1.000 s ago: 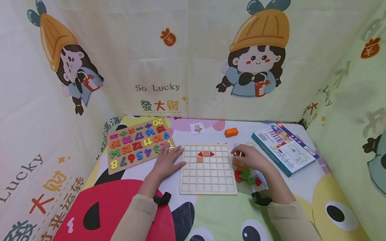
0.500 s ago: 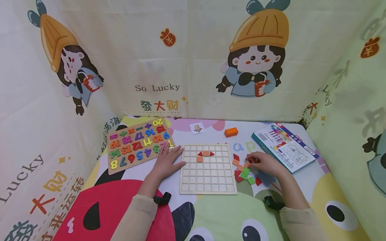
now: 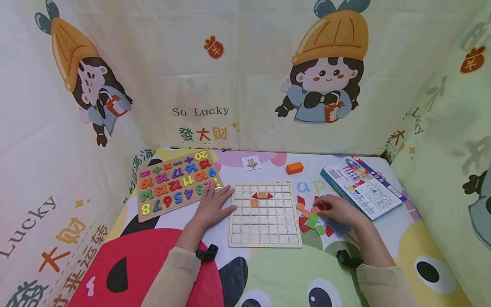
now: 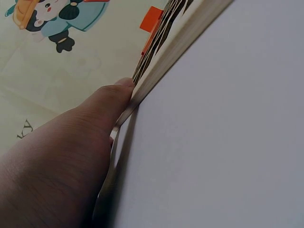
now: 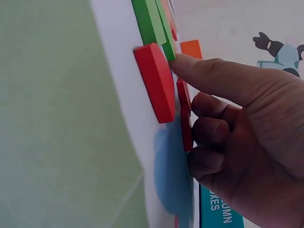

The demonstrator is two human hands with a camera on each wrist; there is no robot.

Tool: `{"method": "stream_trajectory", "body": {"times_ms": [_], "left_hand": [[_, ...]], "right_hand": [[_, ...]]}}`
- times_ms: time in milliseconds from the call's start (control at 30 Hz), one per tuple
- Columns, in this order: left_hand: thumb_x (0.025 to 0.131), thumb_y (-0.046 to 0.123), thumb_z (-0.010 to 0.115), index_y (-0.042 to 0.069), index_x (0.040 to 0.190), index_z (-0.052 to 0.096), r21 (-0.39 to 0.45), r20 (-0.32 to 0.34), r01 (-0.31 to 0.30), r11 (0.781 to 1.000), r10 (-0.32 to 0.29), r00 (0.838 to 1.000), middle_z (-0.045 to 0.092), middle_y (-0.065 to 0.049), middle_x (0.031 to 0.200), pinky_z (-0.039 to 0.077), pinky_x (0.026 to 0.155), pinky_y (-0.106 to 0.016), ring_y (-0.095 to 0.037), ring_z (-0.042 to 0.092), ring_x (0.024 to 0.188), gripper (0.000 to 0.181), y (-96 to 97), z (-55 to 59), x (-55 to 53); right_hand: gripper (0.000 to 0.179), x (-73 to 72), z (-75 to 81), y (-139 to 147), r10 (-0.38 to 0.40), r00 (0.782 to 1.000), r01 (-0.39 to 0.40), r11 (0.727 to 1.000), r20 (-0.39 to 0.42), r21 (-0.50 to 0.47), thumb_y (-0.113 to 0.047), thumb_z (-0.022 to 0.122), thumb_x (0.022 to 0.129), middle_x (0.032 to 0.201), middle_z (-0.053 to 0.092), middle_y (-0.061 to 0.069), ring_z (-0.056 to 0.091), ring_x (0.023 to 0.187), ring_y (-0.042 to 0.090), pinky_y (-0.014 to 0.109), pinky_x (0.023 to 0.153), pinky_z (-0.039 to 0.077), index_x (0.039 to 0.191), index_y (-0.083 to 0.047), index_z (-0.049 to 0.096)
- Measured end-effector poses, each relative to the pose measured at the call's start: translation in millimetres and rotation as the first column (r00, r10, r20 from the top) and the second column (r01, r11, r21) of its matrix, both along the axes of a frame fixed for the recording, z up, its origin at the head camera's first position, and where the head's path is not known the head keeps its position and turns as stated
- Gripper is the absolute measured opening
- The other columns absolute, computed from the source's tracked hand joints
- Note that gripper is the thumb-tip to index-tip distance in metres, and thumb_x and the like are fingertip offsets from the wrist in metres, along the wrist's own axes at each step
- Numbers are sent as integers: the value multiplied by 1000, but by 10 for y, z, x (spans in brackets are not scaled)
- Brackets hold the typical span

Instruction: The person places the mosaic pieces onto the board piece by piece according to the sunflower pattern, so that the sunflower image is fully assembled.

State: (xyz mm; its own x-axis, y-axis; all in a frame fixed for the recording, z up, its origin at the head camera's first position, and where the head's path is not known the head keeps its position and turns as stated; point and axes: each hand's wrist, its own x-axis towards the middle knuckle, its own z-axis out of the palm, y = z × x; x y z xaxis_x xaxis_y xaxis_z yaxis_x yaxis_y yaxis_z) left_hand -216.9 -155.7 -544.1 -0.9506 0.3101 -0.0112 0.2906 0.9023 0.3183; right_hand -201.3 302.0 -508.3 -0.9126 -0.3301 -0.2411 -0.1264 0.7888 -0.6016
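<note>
My left hand (image 3: 214, 205) rests with spread fingers beside a wooden grid board (image 3: 265, 228); in the left wrist view its thumb (image 4: 111, 99) lies at the board's edge. On the board, an orange square (image 3: 262, 195) sits between two red triangles, with another orange square (image 3: 254, 203) below left. My right hand (image 3: 337, 209) is low over loose tiles right of the board. In the right wrist view its fingers curl beside red tiles (image 5: 186, 130), and the thumb tip overlaps a green tile (image 5: 151, 23). I cannot tell whether it pinches a tile.
A number puzzle board (image 3: 172, 204) lies at left. Behind the grid board are a small pattern card (image 3: 251, 163) and an orange block (image 3: 294, 168). A flat teal-sided box (image 3: 362, 187) lies right of the tiles. Printed cloth walls (image 3: 253, 85) enclose the table.
My right hand has moved right from beside the board's edge onto the right side of the loose tiles, then stayed nearly still. My left hand has not moved.
</note>
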Motion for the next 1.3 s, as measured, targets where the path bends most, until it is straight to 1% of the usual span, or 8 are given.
{"method": "stream_trajectory", "body": {"times_ms": [167,533,800,967,1133,1300], "left_hand": [[89,74,48,38,153,34,-3,-2,0,1000,0,1000,29,11,162,-7,124,-56,-33,-7,155,75,1,-9,-4],[89,73,49,38,153,35,9,0,-4,1000,4,1000,29,11,162,-7,124,-56,-33,-7,155,75,3,-17,-1],[89,73,48,38,153,34,7,2,-4,1000,4,1000,28,12,162,-8,124,-55,-32,-8,155,75,0,-23,-3],[89,73,48,38,153,34,9,0,-4,1000,4,1000,29,12,162,-8,124,-55,-32,-8,155,75,-2,-18,-2],[89,73,48,38,153,34,10,-1,-4,1000,4,1000,28,12,162,-8,124,-55,-32,-8,155,75,3,-21,-5],[89,73,48,38,153,35,12,-5,-6,1000,7,1000,29,12,162,-8,124,-55,-32,-7,155,74,2,-23,-3]], "right_hand": [[17,-6,-24,-2,-3,1000,3,1000,4,-8,-28,71,92,90,56,1,52,91,20,32,72,42,108,-27,66],[19,14,-26,-19,12,1000,-12,1000,0,-11,-29,70,92,89,55,0,52,90,19,31,70,42,111,-28,66],[20,8,-32,-16,2,1000,-2,1000,-3,-2,-35,71,91,86,55,1,53,87,19,29,68,43,107,-25,66],[25,6,-35,-4,-11,1000,11,1000,-14,-1,-38,71,90,87,55,1,52,86,19,30,69,43,108,-22,65],[31,7,-7,-1,-27,999,27,1000,-35,7,-42,72,89,88,55,1,52,85,19,29,68,43,111,-20,64],[31,-1,65,-53,-23,998,23,1000,-61,-12,-39,72,90,90,57,0,53,85,19,27,67,45,112,-20,64]]}}
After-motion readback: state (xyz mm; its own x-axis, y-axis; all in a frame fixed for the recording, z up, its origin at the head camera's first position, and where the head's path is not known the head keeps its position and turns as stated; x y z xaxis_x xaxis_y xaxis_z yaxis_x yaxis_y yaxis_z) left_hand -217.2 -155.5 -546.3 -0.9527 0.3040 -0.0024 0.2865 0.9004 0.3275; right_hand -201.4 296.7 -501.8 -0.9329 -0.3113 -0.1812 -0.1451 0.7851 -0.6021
